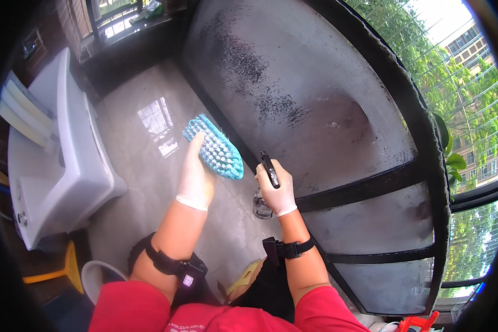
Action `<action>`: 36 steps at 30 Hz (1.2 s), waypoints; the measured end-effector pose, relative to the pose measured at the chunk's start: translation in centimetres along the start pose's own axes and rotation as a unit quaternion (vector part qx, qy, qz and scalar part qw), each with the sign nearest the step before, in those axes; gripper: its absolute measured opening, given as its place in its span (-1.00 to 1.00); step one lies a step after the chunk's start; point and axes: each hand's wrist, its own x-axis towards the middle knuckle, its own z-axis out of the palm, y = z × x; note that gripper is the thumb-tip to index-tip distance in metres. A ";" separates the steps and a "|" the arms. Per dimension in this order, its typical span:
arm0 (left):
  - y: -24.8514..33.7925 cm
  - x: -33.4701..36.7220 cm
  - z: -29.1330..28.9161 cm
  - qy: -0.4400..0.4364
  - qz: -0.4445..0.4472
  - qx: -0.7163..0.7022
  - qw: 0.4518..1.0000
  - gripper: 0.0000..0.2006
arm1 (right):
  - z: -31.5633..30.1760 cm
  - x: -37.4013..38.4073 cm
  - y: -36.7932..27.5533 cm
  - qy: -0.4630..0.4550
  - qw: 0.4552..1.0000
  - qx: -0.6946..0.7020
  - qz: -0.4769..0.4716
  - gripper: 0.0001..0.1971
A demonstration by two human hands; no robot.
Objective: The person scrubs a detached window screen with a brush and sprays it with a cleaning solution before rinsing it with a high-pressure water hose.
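My left hand (196, 180), in a pale thin glove, is closed round a scrub brush (220, 152). Its blue and white bristles face up toward me. My right hand (278, 189), gloved the same way, grips a spray bottle (263, 206) by its black trigger head. The clear bottle body hangs below, partly hidden by that hand. Beyond both hands stands a large black-framed mesh screen (326, 66), tilted along the right side. Dark grime and wet-looking patches cover much of its mesh. Brush and bottle appear apart from the screen.
A white sink (74, 166) stands at the left. Below it lie an orange-yellow handled tool (71, 268) and a white bucket (88, 276). Grey glossy tiles (133, 193) make up the floor. A red object (418, 322) sits low at the right, near the windows.
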 end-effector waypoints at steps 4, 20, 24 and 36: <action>-0.4 0.2 0.2 0.005 0.016 -0.002 1.000 -0.67 | 0.3 0.5 0.5 0.110 0.982 0.053 -0.142 -0.86; -3.0 -1.3 1.1 -0.007 -0.009 -0.088 0.996 -0.69 | 0.7 0.2 7.1 0.157 0.974 0.041 -0.158 -0.64; -2.5 -1.4 0.8 -0.085 -0.010 -0.158 0.984 -0.65 | 2.2 -2.1 1.5 0.061 0.992 0.108 -0.012 -0.64; -1.5 -2.8 1.2 -0.019 -0.001 -0.146 0.989 -0.59 | 2.9 -1.8 2.0 0.069 0.988 0.137 -0.002 -0.76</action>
